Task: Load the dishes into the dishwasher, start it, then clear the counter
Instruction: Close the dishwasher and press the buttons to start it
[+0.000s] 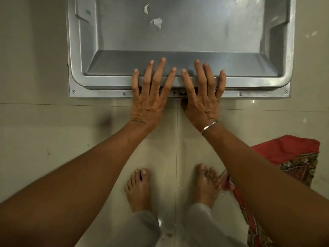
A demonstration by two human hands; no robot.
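The dishwasher door lies folded down flat in front of me, its grey steel inner face up. My left hand and my right hand rest side by side on the door's near edge, at the middle by the latch. The fingers of both are spread over the rim and the thumbs are hidden under the edge. The right wrist wears a silver bangle. No dishes are in view.
Two pale scraps stick to the door's inner face. Beige floor tiles lie around the door. My bare feet stand just behind its edge. Red patterned cloth hangs at the right.
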